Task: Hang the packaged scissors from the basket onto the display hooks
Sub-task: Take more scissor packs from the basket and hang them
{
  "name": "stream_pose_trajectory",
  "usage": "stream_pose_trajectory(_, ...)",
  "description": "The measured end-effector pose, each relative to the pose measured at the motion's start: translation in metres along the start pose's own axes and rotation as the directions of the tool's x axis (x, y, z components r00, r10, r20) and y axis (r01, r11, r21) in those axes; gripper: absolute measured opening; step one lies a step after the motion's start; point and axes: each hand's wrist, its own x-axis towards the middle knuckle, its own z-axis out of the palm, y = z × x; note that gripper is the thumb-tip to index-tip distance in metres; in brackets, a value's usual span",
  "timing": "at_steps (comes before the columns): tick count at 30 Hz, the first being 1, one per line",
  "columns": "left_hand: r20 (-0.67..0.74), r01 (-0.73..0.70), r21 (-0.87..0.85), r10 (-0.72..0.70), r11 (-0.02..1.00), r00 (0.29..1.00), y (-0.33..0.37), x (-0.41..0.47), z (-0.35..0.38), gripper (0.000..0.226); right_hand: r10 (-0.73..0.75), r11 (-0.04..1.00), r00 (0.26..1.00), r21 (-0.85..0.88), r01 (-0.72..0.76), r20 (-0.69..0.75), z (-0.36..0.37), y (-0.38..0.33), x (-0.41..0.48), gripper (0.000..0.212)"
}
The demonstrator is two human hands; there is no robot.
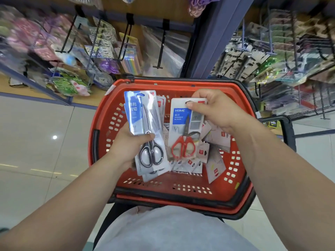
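Now your left hand (129, 142) grips black-handled scissors pkg (145, 131), right hand (215, 109) pinches top of red-handled scissors pkg (184, 127), both over red basket (101, 142).

One basket (181, 194), two hands (126, 142) (215, 113).

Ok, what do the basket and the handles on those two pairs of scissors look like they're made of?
The basket looks like red moulded plastic, slightly glossy, with slots in its walls. The black scissors have shiny dark handles, possibly coated metal or hard plastic; glare leaves it open. The red scissors seem to have smooth plastic handles, with darker metal blades.
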Motion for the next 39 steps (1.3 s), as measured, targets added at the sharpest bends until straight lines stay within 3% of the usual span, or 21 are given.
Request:
stream_pose_trajectory(4, 0.092, 0.09, -0.18, -0.074, 0.979, 0.993, -0.001, -0.003, 0.004, 0.043, 0.055, 0.991, 0.996, 0.121, -0.047, -0.063, 0.024, 0.012, 0.007, 0.014)
stream_pose_trajectory(9, 0.117, 0.105, -0.124, -0.091, 0.987, 0.989, -0.007, 0.002, -0.003, 0.045, 0.155, 0.95, 0.987, 0.282, -0.136, -0.043, 0.042, 0.017, 0.019, 0.012)
stream_pose_trajectory(15, 0.144, 0.204, -0.325, -0.165, 0.923, 0.976, -0.015, 0.002, -0.01, 0.052, 0.128, 0.964, 0.983, 0.25, -0.092, -0.132, 0.084, 0.016, 0.038, 0.017)
stream_pose_trajectory(18, 0.188, 0.2, -0.262, -0.153, 0.944, 0.97, -0.019, 0.002, -0.014, 0.061, 0.097, 0.961, 0.982, 0.273, -0.05, -0.165, 0.114, 0.016, 0.044, 0.016)
stream_pose_trajectory(21, 0.125, 0.184, -0.206, -0.16, 0.961, 0.979, -0.02, 0.003, -0.023, 0.06, 0.068, 0.967, 0.989, 0.253, -0.033, -0.132, 0.133, 0.018, 0.05, 0.015)
stream_pose_trajectory(24, -0.031, 0.173, -0.205, -0.183, 0.963, 0.983, -0.017, 0.002, -0.04, 0.048, 0.163, 0.964, 0.972, 0.237, -0.12, -0.168, 0.126, 0.047, 0.067, 0.013)
stream_pose_trajectory(27, -0.202, 0.093, -0.197, -0.133, 0.976, 0.97, -0.012, 0.0, -0.065, 0.05, 0.328, 0.944, 0.938, 0.077, -0.321, -0.113, 0.113, 0.098, 0.081, 0.021)
stream_pose_trajectory(29, -0.26, 0.036, -0.155, -0.076, 0.987, 0.963, -0.007, -0.002, -0.083, 0.057, 0.431, 0.87, 0.902, -0.271, -0.412, 0.011, 0.114, 0.135, 0.089, 0.038)
stream_pose_trajectory(31, -0.297, 0.011, -0.107, -0.043, 0.994, 0.954, -0.005, -0.002, -0.097, 0.061, 0.52, 0.737, 0.848, -0.555, -0.385, 0.102, 0.125, 0.163, 0.092, 0.055)
stream_pose_trajectory(33, -0.304, 0.004, -0.091, -0.031, 0.996, 0.952, -0.006, -0.001, -0.105, 0.064, 0.55, 0.686, 0.821, -0.642, -0.342, 0.15, 0.139, 0.179, 0.091, 0.06)
stream_pose_trajectory(36, -0.298, 0.033, -0.098, -0.061, 0.995, 0.953, -0.01, -0.002, -0.106, 0.069, 0.52, 0.681, 0.848, -0.65, -0.338, 0.104, 0.157, 0.195, 0.087, 0.06)
stream_pose_trajectory(39, -0.296, 0.06, -0.11, -0.09, 0.992, 0.951, -0.015, -0.003, -0.103, 0.052, 0.494, 0.609, 0.865, -0.745, -0.273, 0.088, 0.169, 0.207, 0.084, 0.049)
